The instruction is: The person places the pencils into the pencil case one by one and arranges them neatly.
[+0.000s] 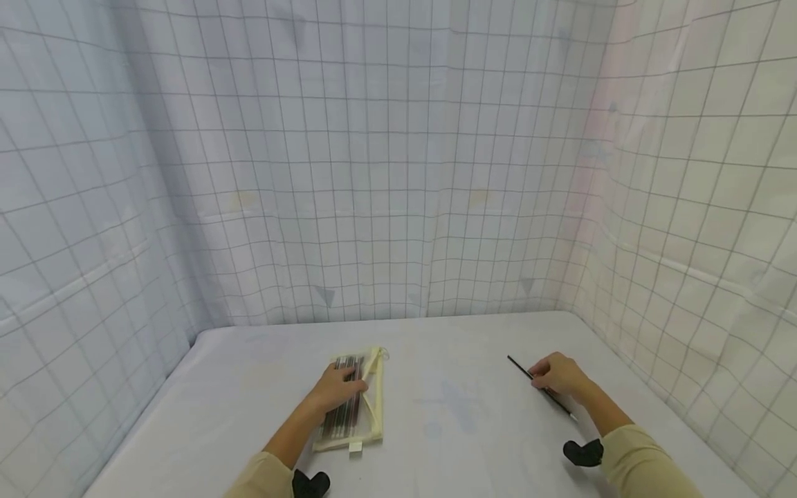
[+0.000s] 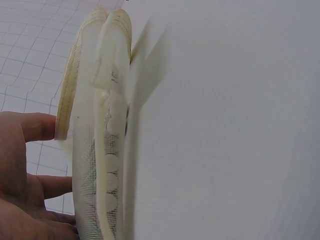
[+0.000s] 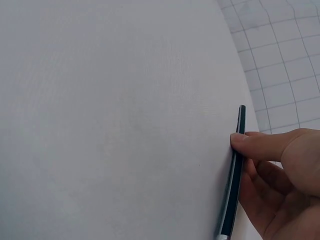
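A see-through zip pouch (image 1: 377, 432) with cream edging lies on the white table, with several dark pencils (image 1: 341, 418) inside. My left hand (image 1: 336, 389) rests on the pouch, fingers spread over the pencils and thumb toward the zipped side. In the left wrist view, the pouch (image 2: 85, 150) is seen edge-on, one digit touching its raised cream-edged flap (image 2: 67, 95). To the right, my right hand (image 1: 558, 375) pinches a single dark pencil (image 1: 519, 366) between thumb and fingers. The right wrist view shows this pencil (image 3: 231, 195) close to the table, its near end pale.
A white cloth covers the table (image 1: 461, 443). Grid-patterned curtains (image 1: 386, 173) stand behind it and on both sides. A small white tag (image 1: 355, 448) sits at the pouch's near edge. Black wrist mounts (image 1: 583, 453) are worn at both cuffs.
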Available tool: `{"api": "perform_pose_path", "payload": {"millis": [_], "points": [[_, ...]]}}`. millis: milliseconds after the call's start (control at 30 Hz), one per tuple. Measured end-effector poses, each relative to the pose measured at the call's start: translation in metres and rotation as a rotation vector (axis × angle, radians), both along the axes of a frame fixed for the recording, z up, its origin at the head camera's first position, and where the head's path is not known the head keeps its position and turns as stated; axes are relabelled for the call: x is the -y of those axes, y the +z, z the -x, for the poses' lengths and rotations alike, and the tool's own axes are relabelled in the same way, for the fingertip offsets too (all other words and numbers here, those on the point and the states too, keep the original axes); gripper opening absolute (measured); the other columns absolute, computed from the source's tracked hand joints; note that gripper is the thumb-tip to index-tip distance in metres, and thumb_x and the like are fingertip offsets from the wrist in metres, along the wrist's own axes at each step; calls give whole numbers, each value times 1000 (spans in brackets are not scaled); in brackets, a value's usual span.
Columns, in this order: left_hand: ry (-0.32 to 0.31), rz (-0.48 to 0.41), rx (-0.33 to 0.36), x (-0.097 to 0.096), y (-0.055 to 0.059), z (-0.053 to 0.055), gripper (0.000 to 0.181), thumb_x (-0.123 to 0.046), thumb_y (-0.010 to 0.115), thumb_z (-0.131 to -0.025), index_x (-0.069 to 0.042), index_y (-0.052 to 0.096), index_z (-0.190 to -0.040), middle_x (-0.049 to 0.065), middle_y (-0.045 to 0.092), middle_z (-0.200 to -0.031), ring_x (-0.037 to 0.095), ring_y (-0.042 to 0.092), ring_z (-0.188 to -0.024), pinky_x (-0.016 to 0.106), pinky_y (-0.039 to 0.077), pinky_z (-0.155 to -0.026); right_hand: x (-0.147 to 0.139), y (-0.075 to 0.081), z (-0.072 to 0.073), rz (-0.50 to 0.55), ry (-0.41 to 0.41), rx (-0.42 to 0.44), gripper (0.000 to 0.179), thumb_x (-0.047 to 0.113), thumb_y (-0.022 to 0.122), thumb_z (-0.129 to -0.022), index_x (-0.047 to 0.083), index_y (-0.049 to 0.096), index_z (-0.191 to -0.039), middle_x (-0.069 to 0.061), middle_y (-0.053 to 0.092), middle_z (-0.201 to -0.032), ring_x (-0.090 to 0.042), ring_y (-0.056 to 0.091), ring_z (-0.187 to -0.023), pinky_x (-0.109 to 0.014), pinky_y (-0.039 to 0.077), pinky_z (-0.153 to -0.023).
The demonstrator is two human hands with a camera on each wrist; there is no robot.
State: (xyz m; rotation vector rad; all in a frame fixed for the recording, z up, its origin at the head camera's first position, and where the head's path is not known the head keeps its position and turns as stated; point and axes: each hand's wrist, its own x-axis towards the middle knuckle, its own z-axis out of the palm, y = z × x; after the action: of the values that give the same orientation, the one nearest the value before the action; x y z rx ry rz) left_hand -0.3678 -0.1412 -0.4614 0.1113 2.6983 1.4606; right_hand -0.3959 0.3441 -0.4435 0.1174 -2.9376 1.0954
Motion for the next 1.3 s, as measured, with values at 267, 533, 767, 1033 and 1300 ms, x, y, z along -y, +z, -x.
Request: {"api": "perform_pose_path", "payload": {"millis": [267, 533, 767, 1033, 1300], "points": [[-6, -3, 1, -1, 1, -1, 69, -26, 67, -95, 11, 45, -149, 41, 11, -161, 64, 18, -143, 74, 25, -110, 2, -1, 3, -33, -20, -23, 21, 3, 79, -85, -1, 79, -105, -6, 72, -97, -24, 64, -90, -38, 55, -74], [-11, 15, -5, -3, 4, 1, 69, -28, 67, -95, 11, 46, -148, 42, 12, -160, 63, 19, -143, 72, 26, -111, 9, 0, 6, -46, -32, -51, 21, 4, 77, -82, 0, 79, -102, -5, 71, -90, -22, 65, -81, -41, 56, -71], [-2, 30, -2, 0, 4, 3, 70, -28, 68, -95, 11, 46, -149, 42, 13, -160, 63, 19, -143, 72, 25, -111, 24, 2, 12, 18, -20, -42, 22, 8, 79, -83, 0, 79, -104, -6, 73, -94, -22, 65, -81, -37, 54, -69], [-7, 16, 8, 1, -1, 3, 70, -28, 68, -95, 11, 46, -149, 42, 11, -160, 64, 17, -143, 74, 24, -111, 45, -3, 13, 248, -37, 46, 22, 3, 78, -86, -2, 78, -107, -7, 74, -99, -18, 67, -81, -32, 56, -69], [-5, 24, 1, 1, -2, 5, 69, -28, 68, -95, 11, 46, -149, 42, 11, -160, 64, 17, -143, 74, 24, -110, 62, -3, 10, 331, -4, 78, 27, 4, 78, -85, -4, 76, -111, -8, 73, -99, -18, 67, -81, -31, 57, -69]]}}
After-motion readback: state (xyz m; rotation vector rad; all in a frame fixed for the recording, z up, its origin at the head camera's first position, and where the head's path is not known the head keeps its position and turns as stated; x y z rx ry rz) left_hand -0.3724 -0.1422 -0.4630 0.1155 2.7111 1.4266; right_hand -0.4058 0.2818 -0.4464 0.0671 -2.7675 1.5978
